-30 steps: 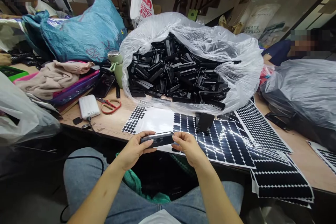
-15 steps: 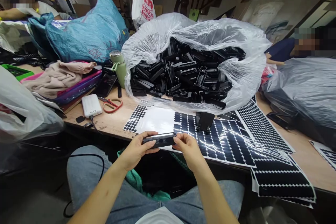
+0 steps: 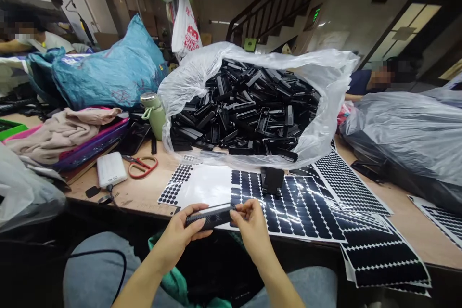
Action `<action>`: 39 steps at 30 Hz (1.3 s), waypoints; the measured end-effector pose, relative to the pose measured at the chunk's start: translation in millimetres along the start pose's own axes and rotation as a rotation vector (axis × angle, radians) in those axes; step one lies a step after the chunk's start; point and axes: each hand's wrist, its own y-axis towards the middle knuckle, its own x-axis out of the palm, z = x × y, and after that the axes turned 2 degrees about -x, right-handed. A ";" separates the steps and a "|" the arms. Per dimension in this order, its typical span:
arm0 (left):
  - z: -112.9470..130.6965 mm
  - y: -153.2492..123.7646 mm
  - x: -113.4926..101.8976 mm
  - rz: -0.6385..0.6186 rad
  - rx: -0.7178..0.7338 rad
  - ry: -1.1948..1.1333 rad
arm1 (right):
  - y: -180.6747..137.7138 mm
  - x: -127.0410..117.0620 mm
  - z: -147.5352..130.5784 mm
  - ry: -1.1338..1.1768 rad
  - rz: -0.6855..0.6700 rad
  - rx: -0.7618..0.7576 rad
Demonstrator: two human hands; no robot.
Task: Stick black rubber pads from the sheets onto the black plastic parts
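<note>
A slim black rectangular piece (image 3: 212, 217) with a carbon-fibre-like pattern on its front is held over the table's near edge. My left hand (image 3: 186, 231) is closed around its left end, thumb in front and fingers behind and below. At the right end, my right hand (image 3: 250, 224) pinches the corner between thumb and curled fingers. Beyond the hands lie sheets of black stickers (image 3: 288, 207), one with a bare white area (image 3: 207, 185). A black folding stand-like item (image 3: 272, 181) rests on the sheets.
Behind the sheets, a large clear plastic bag (image 3: 325, 72) holds a heap of black plastic parts (image 3: 245, 110). Leftward are red-handled scissors (image 3: 143, 167), a white power bank (image 3: 111, 169) with a cable, a green bottle (image 3: 154, 118) and a blue sack (image 3: 108, 77). Two people sit at the sides.
The camera view has tilted up, so the table items appear lower and slightly left. The piece's right end is tipped a bit higher, and my right fingers are more curled at its corner.
</note>
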 end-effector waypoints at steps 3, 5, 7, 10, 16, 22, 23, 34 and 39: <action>-7.4 -8.4 -6.7 -0.031 -0.024 0.141 | 0.3 -8.4 8.6 0.045 -0.005 0.040; -12.7 -17.0 -10.0 -0.118 -0.056 0.298 | 0.4 -18.1 12.9 -0.012 0.066 0.029; -12.7 -20.0 -10.7 -0.214 -0.061 0.521 | 0.5 -27.4 14.7 -0.055 0.130 0.003; 8.3 7.2 -8.2 -0.188 0.066 0.802 | 0.7 -34.5 13.2 -0.095 0.111 -0.015; 101.7 155.8 -27.2 0.531 0.299 1.397 | -4.6 -35.8 10.7 -0.189 -0.008 0.014; 129.9 215.2 -75.0 0.649 0.278 1.538 | -13.1 -43.9 21.7 -0.270 -0.043 0.065; 129.4 216.8 -79.9 0.643 0.297 1.552 | -12.7 -44.2 22.0 -0.284 -0.036 0.066; 108.6 161.3 -34.3 0.504 0.530 0.763 | 51.6 27.0 -15.6 -0.499 -0.328 -0.257; 93.2 89.0 -42.1 0.390 0.179 0.103 | 94.8 119.0 -1.0 -0.866 -0.513 -0.425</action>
